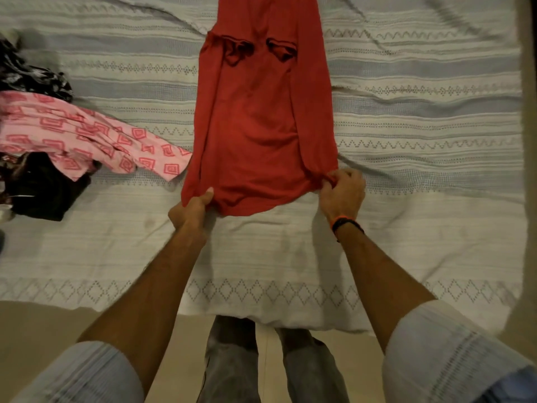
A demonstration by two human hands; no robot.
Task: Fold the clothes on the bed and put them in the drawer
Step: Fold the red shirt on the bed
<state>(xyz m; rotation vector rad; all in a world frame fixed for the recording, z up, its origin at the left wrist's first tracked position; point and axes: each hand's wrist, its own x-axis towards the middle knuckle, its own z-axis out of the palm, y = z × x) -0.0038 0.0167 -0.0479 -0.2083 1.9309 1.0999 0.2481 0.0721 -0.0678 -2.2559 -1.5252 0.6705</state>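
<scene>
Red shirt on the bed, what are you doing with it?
A person is folding the red shirt, which lies flat on the bed. Its sides are already folded in. The left hand grips the near left corner and the right hand pinches the near right corner, so the next fold may be lengthwise. A pink patterned garment and some dark clothes wait in a heap at the left, not yet folded. No drawer is in view.
</scene>
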